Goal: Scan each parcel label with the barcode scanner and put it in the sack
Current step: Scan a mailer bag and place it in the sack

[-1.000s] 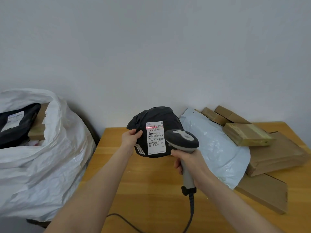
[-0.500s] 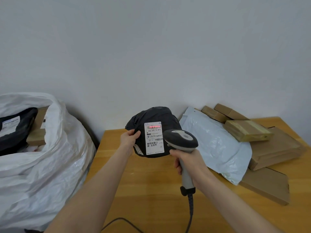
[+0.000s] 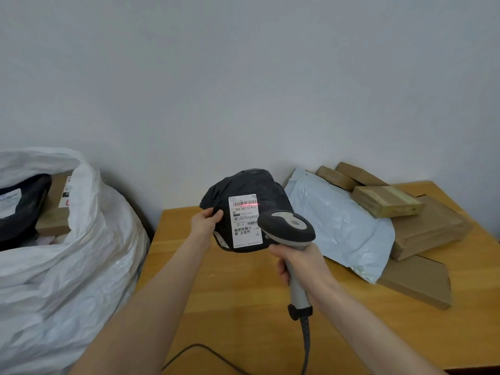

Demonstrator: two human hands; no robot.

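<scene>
Little has moved over the last second. Your left hand [image 3: 207, 220] still pinches the black parcel [image 3: 249, 185] by its left edge, thumb on the front, holding it upright above the worktop [image 3: 230, 293]. Your right hand [image 3: 300, 263] stays wrapped round the scanner [image 3: 288, 228] handle. What shifts is the red line [image 3: 250, 204]: it now lies over the right part of the top barcode on the label [image 3: 245, 226] and runs just past the label's right edge. I judge the scan is under way or just read, so the parcel is not yet due for the sack [image 3: 81, 266] on your left.

The parcel is a soft, matt black poly bag, lumpy and rounded, with a flat white paper label. The scanner has a dark rounded head, a pale handle and a dark cable [image 3: 305, 336]. The sack is crinkled white plastic, open, with a black bag and a brown box inside. To the right lie a glossy pale mailer [image 3: 338, 226] and stiff cardboard boxes [image 3: 387, 203], probably waiting their turn.
</scene>
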